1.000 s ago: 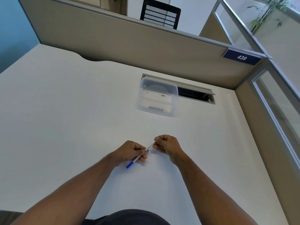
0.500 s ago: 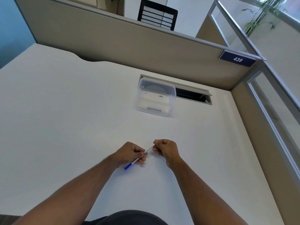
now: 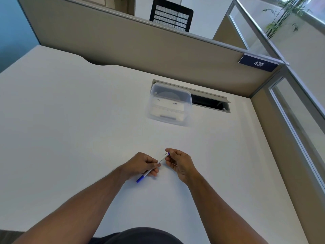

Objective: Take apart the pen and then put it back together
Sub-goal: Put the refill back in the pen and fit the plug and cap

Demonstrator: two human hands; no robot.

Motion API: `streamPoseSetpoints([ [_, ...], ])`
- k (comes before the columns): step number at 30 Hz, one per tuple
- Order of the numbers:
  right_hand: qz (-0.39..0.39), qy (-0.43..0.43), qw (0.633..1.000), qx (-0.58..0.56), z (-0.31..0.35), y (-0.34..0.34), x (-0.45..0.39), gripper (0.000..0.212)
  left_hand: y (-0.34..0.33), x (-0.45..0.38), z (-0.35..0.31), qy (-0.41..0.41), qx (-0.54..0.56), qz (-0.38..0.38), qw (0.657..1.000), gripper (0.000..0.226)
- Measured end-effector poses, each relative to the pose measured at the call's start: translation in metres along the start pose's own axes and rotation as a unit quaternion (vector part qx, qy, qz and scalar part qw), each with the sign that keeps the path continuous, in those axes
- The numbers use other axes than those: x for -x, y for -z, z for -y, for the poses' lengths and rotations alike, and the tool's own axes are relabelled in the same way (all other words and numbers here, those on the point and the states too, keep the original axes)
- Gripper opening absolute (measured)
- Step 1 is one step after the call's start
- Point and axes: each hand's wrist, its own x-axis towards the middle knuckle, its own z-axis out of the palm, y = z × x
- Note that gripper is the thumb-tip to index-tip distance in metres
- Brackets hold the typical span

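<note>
The left hand (image 3: 140,164) is closed around the lower half of the pen (image 3: 162,157), fingers curled over the white barrel with the thumb pressed against it, so this grip is clenched on the pen. The right hand (image 3: 179,162) pinches the pen's upper end between thumb and fingertips, a light grip at the very tip, where a small spot of blue shows. The pen runs diagonally between the two hands, its far end higher and toward the right hand, its near end lower and toward the person. A blue end piece (image 3: 140,179) sticks out below the left hand, just above the tabletop (image 3: 70,129); whether it touches the surface cannot be told. Both hands are held close together over the near middle of the white tabletop, with the bare forearms reaching in from the bottom edge.

Farther back, well apart from the hands, a clear plastic container (image 3: 169,104) stands on the tabletop, just in front of a cable slot (image 3: 211,102) cut into the surface. Behind it rises a beige partition (image 3: 140,46) carrying a dark blue number plate (image 3: 258,63) that reads 439. Over the partition the back of a black mesh chair (image 3: 171,14) shows, and a green plant (image 3: 281,16) stands at the upper right.
</note>
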Motion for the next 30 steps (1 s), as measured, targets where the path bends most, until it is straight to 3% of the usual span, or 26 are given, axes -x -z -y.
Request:
streamPoseSetpoints([
  [16,-0.115,-0.009,0.993,0.001,-0.007,-0.017,-0.008,0.007,-0.004,-0.004,0.005,-0.007,-0.011,-0.030,0.999,0.020],
  [24,-0.040,-0.030,0.998,-0.046,-0.002,-0.006,-0.004,0.023,-0.001,-0.003,-0.002,0.009,-0.004,-0.014,1.000,0.023],
  [30,-0.030,-0.009,0.999,0.008,-0.003,-0.006,-0.004,0.015,0.001,-0.003,-0.002,0.012,-0.002,-0.009,1.000,0.023],
])
